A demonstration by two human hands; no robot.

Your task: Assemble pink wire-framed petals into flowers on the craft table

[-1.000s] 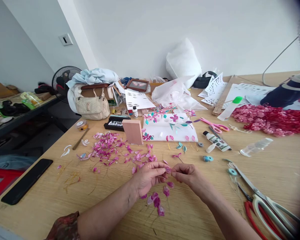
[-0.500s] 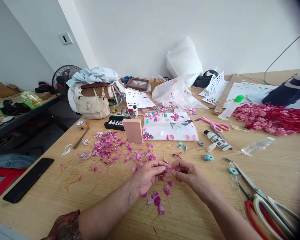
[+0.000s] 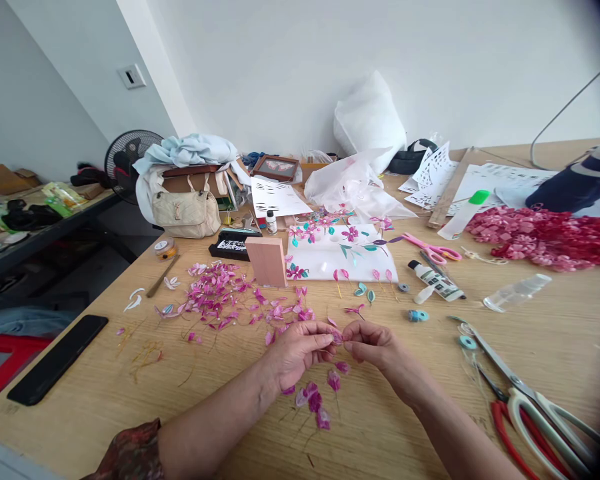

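Observation:
Between my two hands is a small purple-pink petal (image 3: 337, 339). My left hand (image 3: 305, 347) pinches it with thumb and forefinger from the left. From the right, my right hand (image 3: 373, 343) closes its thumb and fingertips at the petal's edge; a thin wire may be there, too fine to make out. Just below the hands lie several wired purple petals (image 3: 314, 401) on the wooden table (image 3: 380, 427). A heap of pink petals (image 3: 220, 293) spreads to the left, partly hidden near my left hand.
A wooden block (image 3: 266, 262) stands behind the heap, beside a white sheet (image 3: 325, 263) with wired flowers. To the right lie large scissors (image 3: 515, 380), pink scissors (image 3: 433, 250), a glue tube (image 3: 437, 280) and a clear spray bottle (image 3: 517, 293). A black phone (image 3: 57, 360) lies at left.
Both hands hold nearly the same place and grip on the petal. The whole view has shifted very slightly.

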